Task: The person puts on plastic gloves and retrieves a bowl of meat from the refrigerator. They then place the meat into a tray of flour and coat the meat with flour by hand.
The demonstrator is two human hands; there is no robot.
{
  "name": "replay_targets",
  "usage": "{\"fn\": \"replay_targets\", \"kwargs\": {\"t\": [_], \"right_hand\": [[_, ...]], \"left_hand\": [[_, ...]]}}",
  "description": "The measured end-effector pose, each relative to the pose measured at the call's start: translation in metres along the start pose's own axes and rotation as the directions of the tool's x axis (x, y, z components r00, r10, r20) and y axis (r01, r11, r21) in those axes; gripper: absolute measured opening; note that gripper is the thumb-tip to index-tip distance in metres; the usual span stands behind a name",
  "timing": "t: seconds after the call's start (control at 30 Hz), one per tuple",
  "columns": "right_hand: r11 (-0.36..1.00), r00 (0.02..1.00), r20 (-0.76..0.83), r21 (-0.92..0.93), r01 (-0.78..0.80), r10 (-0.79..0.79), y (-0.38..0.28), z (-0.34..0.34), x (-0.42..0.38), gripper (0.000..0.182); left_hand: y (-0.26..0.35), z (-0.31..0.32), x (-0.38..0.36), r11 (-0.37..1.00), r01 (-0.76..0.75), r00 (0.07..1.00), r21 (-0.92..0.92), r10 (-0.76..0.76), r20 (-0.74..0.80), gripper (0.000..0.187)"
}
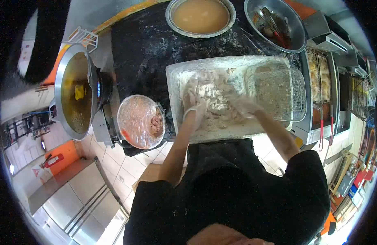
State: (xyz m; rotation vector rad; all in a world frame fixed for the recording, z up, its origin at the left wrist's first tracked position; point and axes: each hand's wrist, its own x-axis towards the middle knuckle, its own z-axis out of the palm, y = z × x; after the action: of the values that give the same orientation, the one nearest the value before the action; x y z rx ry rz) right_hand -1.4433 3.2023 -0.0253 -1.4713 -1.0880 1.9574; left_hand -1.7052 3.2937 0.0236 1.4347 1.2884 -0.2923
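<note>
Both hands reach into a white rectangular tub (229, 134) of flour, where pale flour-coated pieces (211, 87) lie in a heap. My left hand (196, 110), in a thin clear glove, is at the heap's left side with its fingers partly sunk in the flour, so I cannot make out their shape. My right hand (245, 107) is at the right side of the heap, smeared by motion. Whether it holds a piece does not show. Close to it, a wire mesh basket (280, 94) rests over the tub's right end.
Left of the tub stands a plastic-wrapped bowl of meat (141, 122). A large pan of oil (76, 94) sits over a lit burner further left. Behind are a basin of cloudy liquid (200, 16) and a metal bowl with tongs (274, 24). A fryer (319, 77) is at the right.
</note>
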Motion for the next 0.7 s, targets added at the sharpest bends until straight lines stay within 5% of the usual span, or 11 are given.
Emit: {"fn": "replay_targets", "kwargs": {"t": [0.07, 0.1, 0.17, 0.27, 0.33, 0.43, 0.47, 0.53, 0.63, 0.7], "right_hand": [[0.925, 0.996, -0.036, 0.375, -0.063, 0.082, 0.037, 0.021, 0.026, 0.049], [0.888, 0.984, -0.002, 0.432, -0.158, 0.176, 0.079, 0.017, 0.058, 0.050], [0.852, 0.996, 0.038, 0.515, -0.091, 0.083, 0.090, 0.005, 0.081, 0.052], [0.969, 0.992, -0.072, 0.217, 0.117, -0.104, -0.002, 0.027, 0.042, 0.051], [0.967, 0.971, -0.061, 0.093, 0.237, -0.232, -0.028, 0.010, 0.017, 0.050], [0.950, 0.950, -0.159, 0.119, 0.288, -0.268, -0.013, -0.056, 0.028, 0.048], [0.962, 0.944, -0.245, 0.107, 0.251, -0.219, -0.004, -0.077, 0.046, 0.048], [0.983, 0.920, -0.351, 0.004, 0.186, -0.173, -0.005, -0.084, 0.080, 0.047], [0.984, 0.921, -0.344, -0.065, 0.168, -0.180, -0.043, -0.016, 0.094, 0.045], [0.980, 0.948, -0.258, 0.016, 0.197, -0.186, -0.054, 0.005, 0.080, 0.045]], "left_hand": [[-0.002, 0.020, 0.019, 0.999, -0.018, 1.000, -0.045, 0.017, -0.011, 0.064], [-0.001, 0.029, 0.027, 0.991, -0.014, 1.000, -0.130, 0.011, -0.024, 0.064], [0.001, 0.030, 0.033, 0.949, -0.007, 0.999, -0.315, -0.005, -0.038, 0.064], [0.006, 0.006, 0.016, 0.892, 0.028, 0.999, -0.451, -0.041, -0.019, 0.064], [0.013, -0.013, 0.000, 0.947, 0.054, 0.995, -0.318, -0.076, -0.057, 0.065], [0.025, -0.026, 0.000, 0.988, 0.078, 0.946, -0.136, -0.116, -0.303, 0.065], [0.030, -0.024, -0.001, 0.963, 0.009, 0.892, -0.270, -0.129, -0.433, 0.065], [0.019, -0.014, 0.024, 0.753, -0.251, 0.926, -0.609, 0.003, -0.378, 0.063], [-0.009, 0.017, 0.091, 0.141, -0.407, 0.897, -0.902, 0.247, -0.366, 0.061], [0.022, 0.005, 0.078, 0.450, -0.322, 0.945, -0.833, 0.109, -0.307, 0.061]]}}
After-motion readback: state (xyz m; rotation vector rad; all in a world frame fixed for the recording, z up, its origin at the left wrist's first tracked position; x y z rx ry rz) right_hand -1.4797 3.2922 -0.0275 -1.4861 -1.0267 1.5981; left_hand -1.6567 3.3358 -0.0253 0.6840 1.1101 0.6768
